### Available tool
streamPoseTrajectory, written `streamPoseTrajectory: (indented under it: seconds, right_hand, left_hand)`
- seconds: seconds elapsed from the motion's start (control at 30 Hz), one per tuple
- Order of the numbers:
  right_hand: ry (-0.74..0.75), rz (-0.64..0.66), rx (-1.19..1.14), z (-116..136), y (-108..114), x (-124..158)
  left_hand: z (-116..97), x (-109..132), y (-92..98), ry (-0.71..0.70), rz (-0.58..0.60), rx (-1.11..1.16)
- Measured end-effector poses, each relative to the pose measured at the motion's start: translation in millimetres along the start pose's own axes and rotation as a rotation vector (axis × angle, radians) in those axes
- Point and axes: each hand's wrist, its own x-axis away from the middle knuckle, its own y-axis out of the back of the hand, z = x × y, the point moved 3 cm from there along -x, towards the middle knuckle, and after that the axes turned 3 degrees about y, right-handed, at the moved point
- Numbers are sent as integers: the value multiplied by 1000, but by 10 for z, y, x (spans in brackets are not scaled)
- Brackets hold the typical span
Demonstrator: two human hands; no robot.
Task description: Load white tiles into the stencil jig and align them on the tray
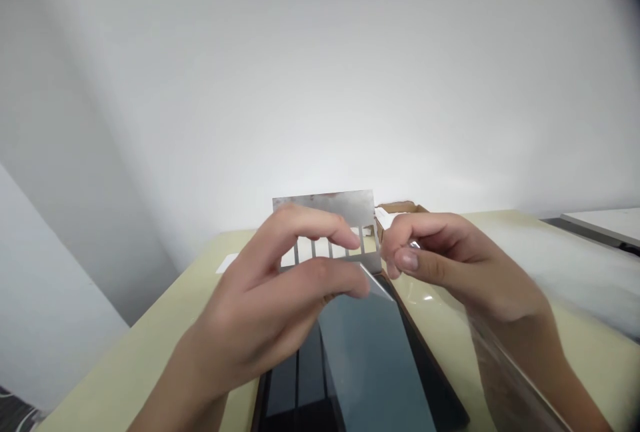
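My left hand (pixel 285 285) is at the centre, its thumb over the top corner of a smooth blue-grey panel (pixel 375 359). Its index finger arches above, apart from the thumb, while the other fingers are mostly hidden. The panel slants over a dark tray (pixel 445 385) holding dark rectangular pieces (pixel 283 382). To the right, my right hand (pixel 455 265) has thumb and index finger pinched on what looks like clear film (pixel 505 359), which trails down past the wrist. A thin pale edge shows at the panel's top.
Behind my hands stands a grey metal plate (pixel 325 202) with rectangular cut-outs. A cardboard box (pixel 413 207) sits beside it, near the white wall (pixel 320 72). Pale yellow tabletop (pixel 165 345) extends left. A light flat object with a dark edge (pixel 600 225) lies far right.
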Motion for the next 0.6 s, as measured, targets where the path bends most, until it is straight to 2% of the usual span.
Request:
streamPoseTrajectory:
  seconds: [0.17, 0.43, 0.6]
  right_hand:
    - [16, -14, 17, 53, 52, 81]
    - [69, -54, 111, 127, 141, 127]
    - [38, -73, 55, 137, 177, 150]
  left_hand:
    - [-54, 9, 54, 4, 60, 32]
    - [-109, 40, 139, 52, 151, -60]
    - [-88, 92, 171, 68, 210, -48]
